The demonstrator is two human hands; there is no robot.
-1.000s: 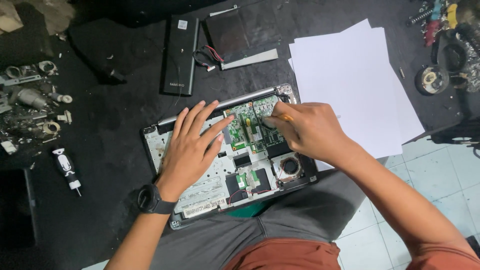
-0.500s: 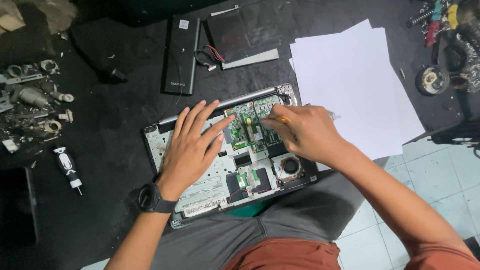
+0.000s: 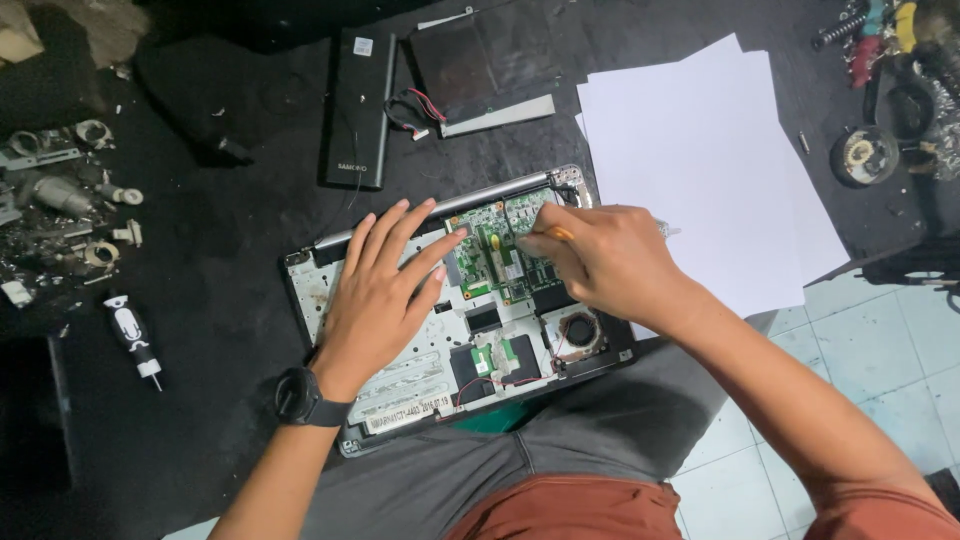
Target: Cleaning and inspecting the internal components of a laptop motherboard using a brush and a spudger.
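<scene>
Right hand (image 3: 610,265): fist closed round a small orange-tipped tool (image 3: 553,235), tip down on the green circuit board (image 3: 500,250)
Left hand (image 3: 385,290): flat, fingers spread, pressing the opened laptop base (image 3: 440,360)
Laptop base: on the lap; white paper sheets (image 3: 700,150) just beside it
Black battery (image 3: 355,110): beyond the laptop base

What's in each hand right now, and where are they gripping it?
The right hand pinches a slim orange-tipped tool near its tip. The left hand holds nothing, resting flat on the opened laptop.
</scene>
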